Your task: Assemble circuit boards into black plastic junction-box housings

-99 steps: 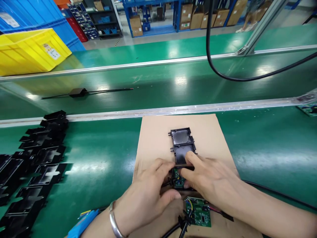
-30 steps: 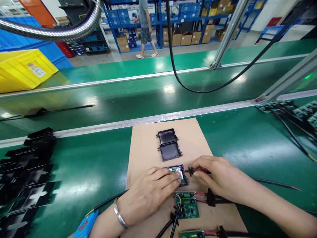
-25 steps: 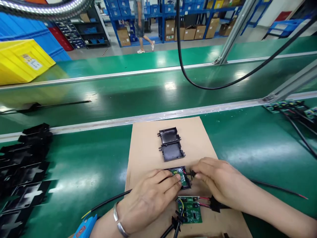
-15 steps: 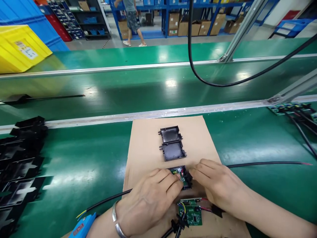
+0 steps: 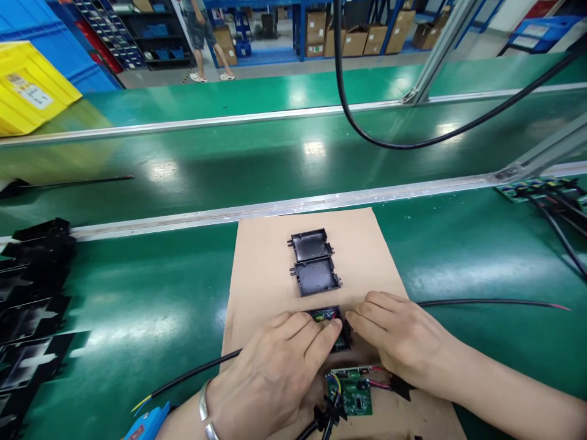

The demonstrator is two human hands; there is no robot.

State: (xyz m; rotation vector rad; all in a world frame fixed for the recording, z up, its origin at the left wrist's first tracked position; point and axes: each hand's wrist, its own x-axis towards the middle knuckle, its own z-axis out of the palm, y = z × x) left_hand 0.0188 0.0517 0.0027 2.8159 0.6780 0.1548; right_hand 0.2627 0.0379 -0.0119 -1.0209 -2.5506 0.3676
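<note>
"While your left hand (image 5: 270,360) lies over the case (image 5: 347,340) with its fingertips down on the board (image 5: 324,316), how should you press?"

"Softly, and near the edges of the board, I think, because a hard push in the middle can hurt small parts."

"And your right hand (image 5: 398,333)? Its fingers are bent together at the right side of the case, but what they pinch is hidden, so nobody can tell it for sure."

"If it is the cable end, you should guide it straight into the side of the case and leave the red wire loose, not trapped under the rim. The right cable (image 5: 486,301) comes out behind this hand, and the left cable (image 5: 192,371) runs from under your other hand, so please let neither one pull."

"The case sits on the cardboard (image 5: 266,263), between the open case (image 5: 317,276) and the loose board (image 5: 361,400)."

"Yes, so mind your right wrist: the thin wires (image 5: 380,384) of that loose board are just beside it, and they could catch."
</note>
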